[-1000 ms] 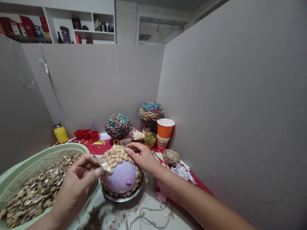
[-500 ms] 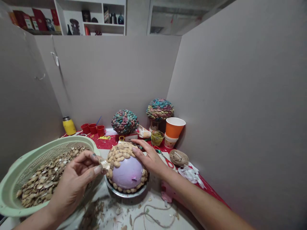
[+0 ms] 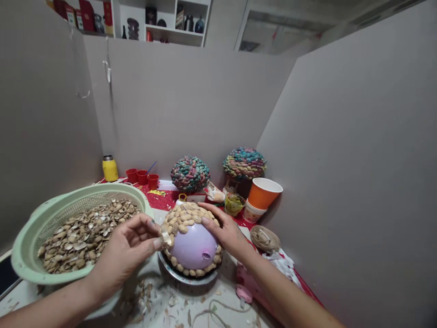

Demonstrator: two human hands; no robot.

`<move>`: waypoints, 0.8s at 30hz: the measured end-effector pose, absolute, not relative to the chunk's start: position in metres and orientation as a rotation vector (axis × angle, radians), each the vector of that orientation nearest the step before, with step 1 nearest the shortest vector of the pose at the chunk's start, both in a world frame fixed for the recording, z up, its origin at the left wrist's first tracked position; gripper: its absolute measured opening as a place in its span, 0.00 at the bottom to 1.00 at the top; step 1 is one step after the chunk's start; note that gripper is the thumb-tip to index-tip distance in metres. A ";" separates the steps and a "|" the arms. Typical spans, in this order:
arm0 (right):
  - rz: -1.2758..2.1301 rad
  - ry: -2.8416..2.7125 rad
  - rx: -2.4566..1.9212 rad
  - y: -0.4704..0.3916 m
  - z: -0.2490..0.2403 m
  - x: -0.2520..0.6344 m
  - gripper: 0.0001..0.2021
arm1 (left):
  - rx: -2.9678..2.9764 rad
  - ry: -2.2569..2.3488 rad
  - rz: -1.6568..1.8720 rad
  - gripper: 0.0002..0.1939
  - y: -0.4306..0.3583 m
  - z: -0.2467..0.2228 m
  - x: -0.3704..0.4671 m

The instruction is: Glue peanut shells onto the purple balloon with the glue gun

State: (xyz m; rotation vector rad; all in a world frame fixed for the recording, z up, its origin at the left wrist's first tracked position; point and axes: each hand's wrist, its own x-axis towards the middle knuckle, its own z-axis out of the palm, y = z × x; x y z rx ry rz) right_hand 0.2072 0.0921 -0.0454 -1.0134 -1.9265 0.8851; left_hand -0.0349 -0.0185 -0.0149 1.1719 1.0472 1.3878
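A lilac balloon (image 3: 194,248), its top and lower edge covered in peanut shells (image 3: 184,216), sits in a shallow metal bowl (image 3: 191,280). A bare lilac area with the knot faces me. My left hand (image 3: 131,248) pinches a pale half peanut shell (image 3: 166,237) between thumb and fingers, right at the left edge of the covered part. Whether that shell touches the balloon, I cannot tell. My right hand (image 3: 227,230) lies over the balloon's upper right side with fingers stretched out. To the left stands a green basket (image 3: 23,255) of loose shells (image 3: 85,234).
Behind are two multicoloured shell-covered domes (image 3: 190,174), red cups (image 3: 153,181), a yellow jar (image 3: 109,168) and an orange paper cup (image 3: 262,196). Twine (image 3: 264,239) and a pink glue gun (image 3: 244,291) lie at the right. Shell scraps (image 3: 143,296) litter the front; grey panels surround the table.
The camera view has turned, so everything appears farther right. My left hand has moved the shell slightly closer to the balloon's covered edge. My right hand keeps its place on the balloon.
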 end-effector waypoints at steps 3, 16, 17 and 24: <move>0.902 -1.903 -1.017 0.094 -0.049 0.207 0.29 | 1.232 1.087 1.387 0.07 -0.015 -0.017 -0.031; 0.914 -1.890 -1.033 0.090 -0.047 0.206 0.28 | 2.117 1.340 1.351 0.05 -0.015 -0.019 -0.013; 0.911 -1.891 -1.032 0.090 -0.047 0.205 0.28 | 2.153 1.346 1.341 0.05 -0.014 -0.018 -0.012; 0.914 -1.883 -1.029 0.090 -0.045 0.205 0.27 | 2.376 1.439 1.198 0.04 -0.008 -0.019 -0.006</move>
